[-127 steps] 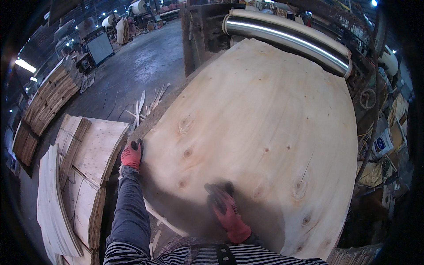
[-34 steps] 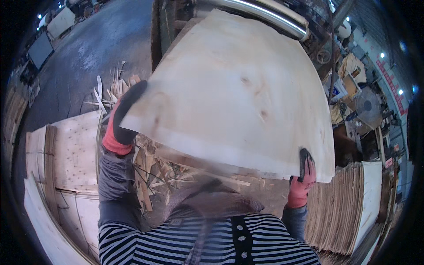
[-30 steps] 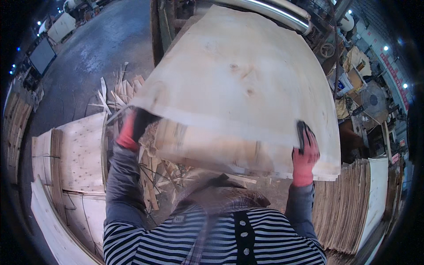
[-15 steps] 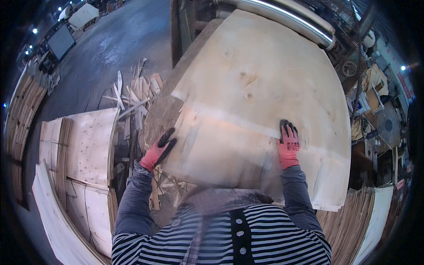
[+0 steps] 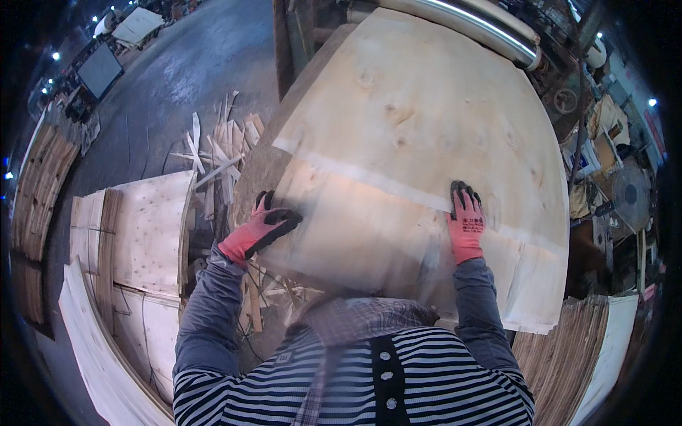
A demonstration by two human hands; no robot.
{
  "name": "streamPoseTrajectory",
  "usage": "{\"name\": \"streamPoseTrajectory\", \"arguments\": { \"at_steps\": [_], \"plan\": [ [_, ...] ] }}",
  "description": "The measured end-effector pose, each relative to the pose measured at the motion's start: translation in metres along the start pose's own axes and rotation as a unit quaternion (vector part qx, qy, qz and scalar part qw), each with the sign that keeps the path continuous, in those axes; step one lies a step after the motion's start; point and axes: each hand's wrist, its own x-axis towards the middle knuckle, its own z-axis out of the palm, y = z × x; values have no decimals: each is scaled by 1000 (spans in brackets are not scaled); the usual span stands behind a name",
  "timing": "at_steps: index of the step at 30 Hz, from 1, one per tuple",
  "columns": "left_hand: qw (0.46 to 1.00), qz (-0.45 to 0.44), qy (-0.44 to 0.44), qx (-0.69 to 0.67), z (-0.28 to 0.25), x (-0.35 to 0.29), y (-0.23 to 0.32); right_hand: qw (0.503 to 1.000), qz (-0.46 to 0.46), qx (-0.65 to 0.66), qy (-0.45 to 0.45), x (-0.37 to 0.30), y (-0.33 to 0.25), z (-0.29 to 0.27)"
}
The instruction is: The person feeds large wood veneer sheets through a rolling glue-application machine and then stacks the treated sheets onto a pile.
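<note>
Thin pale wood veneer sheets overlap in front of me. A large veneer sheet (image 5: 426,113) with brown knots covers the far part, and a nearer veneer sheet (image 5: 348,220) meets it along a slanting edge. My right hand (image 5: 466,221), in a pink glove with black fingertips, lies flat over that edge with its fingers stretched forward. At the left edge of the nearer sheet is my left hand (image 5: 260,226), gloved alike, with fingers apart and pointing right over the sheet's rim. Neither hand grasps anything that I can see.
A shiny metal roller (image 5: 469,28) spans the far end of the sheets. Wood scraps (image 5: 226,145) lie heaped on the floor at left. Veneer stacks stand at the left (image 5: 145,234) and lower right (image 5: 561,348). A round fan (image 5: 632,193) stands at the right.
My left hand has turned and shifted onto the near sheet's left edge, its fingers spreading more. My right hand stays nearly in place on the sheets.
</note>
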Motion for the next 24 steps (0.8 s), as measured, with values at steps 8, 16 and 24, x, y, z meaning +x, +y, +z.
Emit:
{"name": "streamPoseTrajectory", "arguments": {
  "at_steps": [8, 16, 24],
  "plan": [
    [962, -40, 159, 220, 20, -4, 14, 1000, -11, -9, 12, -3, 4, 3],
    [944, -35, 110, -308, 12, 17, -28, 1000, -4, 8, 25, -4, 3, 0],
    [985, 91, 140, 44, 17, 15, -15, 1000, -6, 7, 24, -1, 1, -2]
  ]
}}
